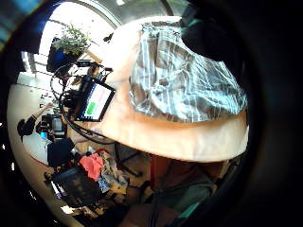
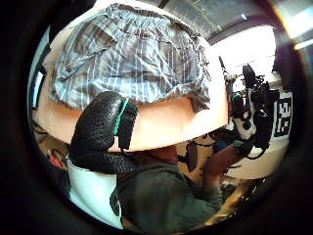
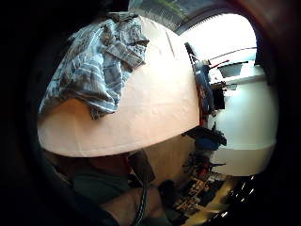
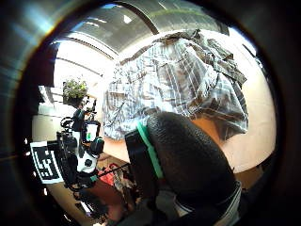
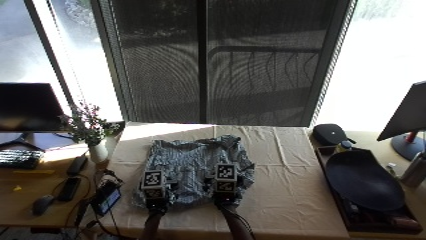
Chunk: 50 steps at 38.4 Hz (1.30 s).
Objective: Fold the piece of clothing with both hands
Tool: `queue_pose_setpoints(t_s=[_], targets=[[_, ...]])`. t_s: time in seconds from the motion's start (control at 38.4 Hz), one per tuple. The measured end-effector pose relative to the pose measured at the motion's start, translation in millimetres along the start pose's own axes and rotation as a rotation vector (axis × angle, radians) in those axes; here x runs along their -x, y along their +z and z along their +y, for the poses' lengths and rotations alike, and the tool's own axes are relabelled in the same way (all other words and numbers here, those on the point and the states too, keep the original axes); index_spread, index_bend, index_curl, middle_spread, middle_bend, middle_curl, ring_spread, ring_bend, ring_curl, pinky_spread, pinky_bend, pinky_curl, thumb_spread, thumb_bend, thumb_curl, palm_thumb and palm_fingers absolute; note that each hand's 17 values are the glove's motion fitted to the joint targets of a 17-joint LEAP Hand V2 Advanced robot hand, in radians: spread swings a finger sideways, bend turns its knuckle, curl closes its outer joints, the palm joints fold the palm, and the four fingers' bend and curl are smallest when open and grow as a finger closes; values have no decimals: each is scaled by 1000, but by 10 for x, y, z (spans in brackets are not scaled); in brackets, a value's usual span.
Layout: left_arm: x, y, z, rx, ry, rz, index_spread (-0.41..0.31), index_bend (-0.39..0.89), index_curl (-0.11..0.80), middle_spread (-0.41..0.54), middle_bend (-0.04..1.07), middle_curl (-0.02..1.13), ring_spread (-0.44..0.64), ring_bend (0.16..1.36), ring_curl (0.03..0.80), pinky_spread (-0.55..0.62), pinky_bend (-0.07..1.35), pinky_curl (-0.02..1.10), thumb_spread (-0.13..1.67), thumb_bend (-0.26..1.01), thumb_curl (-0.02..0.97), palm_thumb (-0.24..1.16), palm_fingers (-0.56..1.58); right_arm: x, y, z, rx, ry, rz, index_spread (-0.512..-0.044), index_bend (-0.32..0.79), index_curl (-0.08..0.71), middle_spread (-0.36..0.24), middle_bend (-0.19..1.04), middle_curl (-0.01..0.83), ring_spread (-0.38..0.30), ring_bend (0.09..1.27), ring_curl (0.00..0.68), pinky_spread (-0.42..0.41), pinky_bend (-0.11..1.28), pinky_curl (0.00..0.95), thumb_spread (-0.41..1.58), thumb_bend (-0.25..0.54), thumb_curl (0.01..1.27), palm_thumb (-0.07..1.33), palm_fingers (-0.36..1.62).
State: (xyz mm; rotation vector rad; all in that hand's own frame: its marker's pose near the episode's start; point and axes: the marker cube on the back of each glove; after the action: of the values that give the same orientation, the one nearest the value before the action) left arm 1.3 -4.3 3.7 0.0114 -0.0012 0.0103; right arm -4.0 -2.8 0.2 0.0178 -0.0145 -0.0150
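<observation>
A grey-blue striped garment [image 5: 196,165] lies spread and rumpled on the cream-covered table [image 5: 293,190], left of its middle. Both gloved hands hover at the garment's near hem: my left hand [image 5: 157,200] at its near left part, my right hand [image 5: 223,197] at its near right part. The palm views show the garment [image 1: 184,80] [image 2: 132,54] [image 3: 94,66] [image 4: 178,80] a little way off, with no cloth between the fingers. A left thumb [image 2: 102,129] and a right thumb [image 4: 188,155] stick out free. Both hands are open and hold nothing.
A plant in a white vase [image 5: 93,135] stands at the table's left edge, with a small screen device [image 5: 106,200] near the front left corner. A dark oval tray [image 5: 363,180] and a black case [image 5: 329,134] sit at the right. Bare cloth stretches right of the garment.
</observation>
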Motion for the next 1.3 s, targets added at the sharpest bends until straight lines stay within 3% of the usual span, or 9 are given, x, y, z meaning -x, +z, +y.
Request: queue_pose_setpoints(t_s=[0.16, 0.36, 0.91, 1.15, 1.3], targets=[[-23, -65, 75, 32, 15, -22, -89, 134, 90, 3, 197, 147, 121, 444, 163, 119, 520, 178, 738, 160, 110, 301, 491, 94, -27, 10, -5, -53, -14, -287, 169, 104, -17, 175, 76, 102, 183, 48, 184, 587, 198, 773, 119, 70, 209, 163], [-15, -15, -22, -1, 44, 23, -110, 145, 150, 4, 192, 212, 154, 462, 207, 164, 545, 222, 971, 122, 163, 319, 444, 151, -50, 26, 2, -82, -28, -352, 177, 171, -21, 176, 128, 141, 189, 80, 227, 625, 252, 1044, 102, 117, 230, 136], [55, -122, 77, 5, 53, 42, -121, 140, 242, 4, 189, 302, 182, 488, 257, 205, 552, 265, 1120, 11, 252, 357, 399, 172, -31, 21, 47, -126, -1, -388, 169, 264, -23, 177, 212, 167, 195, 143, 249, 638, 306, 1211, 17, 202, 259, 112], [87, -435, 143, -40, 61, 19, -119, 136, 258, 13, 182, 320, 184, 497, 270, 208, 566, 282, 1121, -16, 280, 376, 377, -251, -106, -118, 51, -89, 34, -385, 147, 274, -18, 177, 232, 169, 199, 165, 250, 656, 322, 1147, -18, 233, 271, 88], [109, -344, 21, -61, 51, 17, -116, 129, 263, 16, 184, 330, 184, 508, 278, 208, 578, 293, 1106, -19, 294, 378, 361, -599, 34, -288, 46, -18, 46, -382, 134, 270, -9, 176, 242, 170, 204, 180, 250, 676, 333, 1102, -17, 254, 295, 63]])
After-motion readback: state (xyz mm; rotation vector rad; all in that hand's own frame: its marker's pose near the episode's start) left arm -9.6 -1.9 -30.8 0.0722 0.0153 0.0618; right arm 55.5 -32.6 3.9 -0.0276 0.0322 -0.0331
